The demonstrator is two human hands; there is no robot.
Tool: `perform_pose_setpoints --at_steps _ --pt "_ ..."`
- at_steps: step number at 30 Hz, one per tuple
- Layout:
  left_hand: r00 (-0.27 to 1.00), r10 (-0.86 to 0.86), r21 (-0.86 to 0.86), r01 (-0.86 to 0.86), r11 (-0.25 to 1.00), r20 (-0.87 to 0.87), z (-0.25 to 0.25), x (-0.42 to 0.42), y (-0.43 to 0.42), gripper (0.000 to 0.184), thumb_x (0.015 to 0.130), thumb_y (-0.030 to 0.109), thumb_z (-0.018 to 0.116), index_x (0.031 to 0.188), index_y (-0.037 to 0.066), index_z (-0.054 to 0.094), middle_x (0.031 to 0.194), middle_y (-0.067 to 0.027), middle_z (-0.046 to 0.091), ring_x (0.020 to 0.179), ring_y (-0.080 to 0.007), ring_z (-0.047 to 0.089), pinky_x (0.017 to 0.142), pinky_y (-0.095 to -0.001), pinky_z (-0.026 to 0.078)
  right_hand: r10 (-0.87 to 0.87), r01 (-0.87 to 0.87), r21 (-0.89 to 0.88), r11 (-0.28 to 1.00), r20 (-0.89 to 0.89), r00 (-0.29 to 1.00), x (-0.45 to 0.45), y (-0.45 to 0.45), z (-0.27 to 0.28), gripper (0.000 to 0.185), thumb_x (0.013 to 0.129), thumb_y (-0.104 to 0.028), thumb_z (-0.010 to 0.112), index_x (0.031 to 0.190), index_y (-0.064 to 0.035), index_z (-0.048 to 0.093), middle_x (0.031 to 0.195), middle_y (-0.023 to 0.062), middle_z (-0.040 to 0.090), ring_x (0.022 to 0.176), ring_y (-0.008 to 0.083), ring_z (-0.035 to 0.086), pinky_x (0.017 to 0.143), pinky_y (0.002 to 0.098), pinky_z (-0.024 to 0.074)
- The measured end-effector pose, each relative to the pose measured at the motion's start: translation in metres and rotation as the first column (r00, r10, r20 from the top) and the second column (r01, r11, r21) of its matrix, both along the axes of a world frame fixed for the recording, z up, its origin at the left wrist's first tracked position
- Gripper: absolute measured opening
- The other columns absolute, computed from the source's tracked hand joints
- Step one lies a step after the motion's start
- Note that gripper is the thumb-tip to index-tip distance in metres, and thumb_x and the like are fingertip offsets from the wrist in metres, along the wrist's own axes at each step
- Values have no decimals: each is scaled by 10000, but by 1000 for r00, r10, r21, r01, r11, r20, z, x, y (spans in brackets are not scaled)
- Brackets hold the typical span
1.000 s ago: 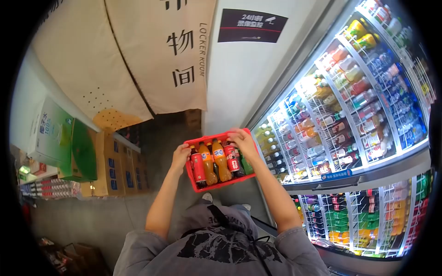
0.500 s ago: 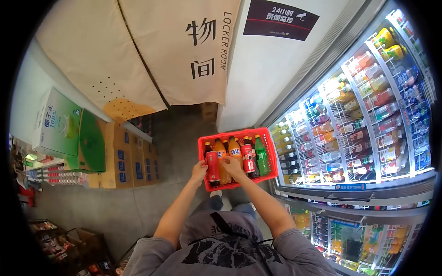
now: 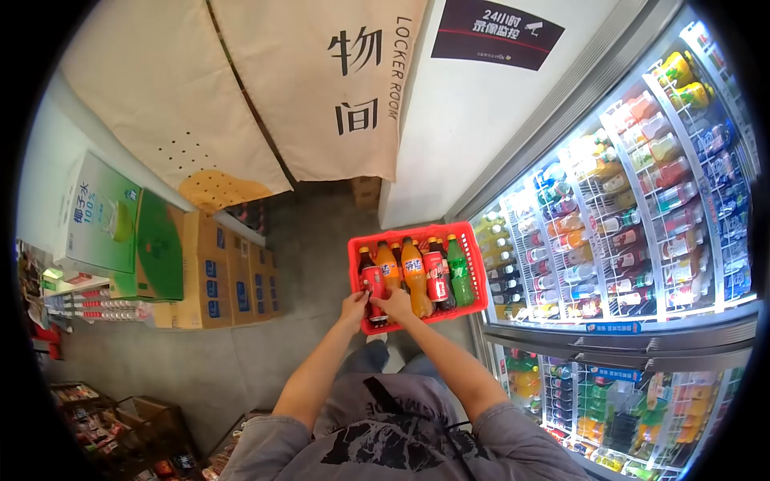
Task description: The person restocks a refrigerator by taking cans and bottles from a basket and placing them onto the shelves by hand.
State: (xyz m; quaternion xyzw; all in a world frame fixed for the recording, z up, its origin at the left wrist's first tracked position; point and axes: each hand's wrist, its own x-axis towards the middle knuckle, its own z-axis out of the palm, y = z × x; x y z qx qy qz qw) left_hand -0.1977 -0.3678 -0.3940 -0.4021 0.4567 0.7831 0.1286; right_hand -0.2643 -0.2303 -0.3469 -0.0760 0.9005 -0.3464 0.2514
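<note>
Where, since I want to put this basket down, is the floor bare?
Bare grey floor lies between the cardboard boxes and the red basket, and toward the dark bins at lower left. Crowded: the basket, packed with bottles, and the fridge.

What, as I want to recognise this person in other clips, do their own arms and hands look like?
Loose grey short sleeves leave both forearms uncovered. The left hand and right hand wear no gloves; no watch shows.
</note>
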Motion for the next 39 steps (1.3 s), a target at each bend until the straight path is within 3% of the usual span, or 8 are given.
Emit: perform_pose_setpoints --at_steps 2,4,6,11,21,28,33,39 --pt "997 65 -91 -69 993 -46 21 2 5 251 949 219 621 1148 77 563 962 -44 608 786 -140 587 654 -273 479 -13 12 22 1000 46 999 -2 5 1 706 713 -455 800 1182 41 622 975 222 698 904 292 695 804 372 541" --pt "995 46 -52 -51 997 -91 45 1 6 319 926 254 655 1179 91 549 1012 -45 608 819 -143 598 674 -270 484 -88 217 -332 918 363 928 -4 20 6 683 755 -401 803 1236 36 591 1040 168 693 920 216 679 800 319 532" --pt "991 24 -8 -25 1000 -135 66 -4 7 390 903 289 690 1210 105 536 1062 -47 609 853 -145 609 694 -267 488 -67 249 -405 880 413 908 -9 33 16 643 792 -359 785 1260 29 574 1082 140 676 947 185 656 807 297 522" --pt "919 -265 154 319 935 -293 102 -35 10 478 904 317 681 1299 114 504 1187 -18 589 1100 -136 561 905 -329 453 -38 374 -577 727 510 859 -16 59 75 496 907 -207 687 1324 1 519 1184 68 632 1050 137 600 851 283 493" --pt "639 -617 -99 653 751 -460 196 -88 107 543 896 226 683 1375 126 447 1226 -11 586 1088 -119 569 859 -289 471 -324 369 -792 487 229 918 -5 165 131 558 911 -133 670 1397 -4 427 1291 114 583 1179 175 553 996 335 454" --pt "491 -607 -81 733 676 -625 234 -95 223 519 876 101 677 1337 45 444 1208 -79 597 1095 -169 597 877 -331 518 -470 281 -679 678 -108 876 41 271 214 600 906 -194 688 1428 -39 436 1297 114 585 1150 172 562 991 329 446" --pt "365 -633 -105 808 579 -683 280 -68 301 502 881 101 669 1327 58 443 1207 -54 598 1092 -165 592 870 -346 518 -765 420 -753 506 -167 622 85 360 245 545 887 -187 705 1363 -19 500 1256 122 608 1143 169 570 922 324 493" --pt "224 -664 -168 865 472 -714 327 -35 367 621 845 115 720 1375 31 406 1240 -81 586 1101 -162 584 896 -323 491 -967 414 -874 253 -229 107 138 465 288 507 880 -170 715 1314 12 527 1202 132 626 1078 175 600 926 300 477"
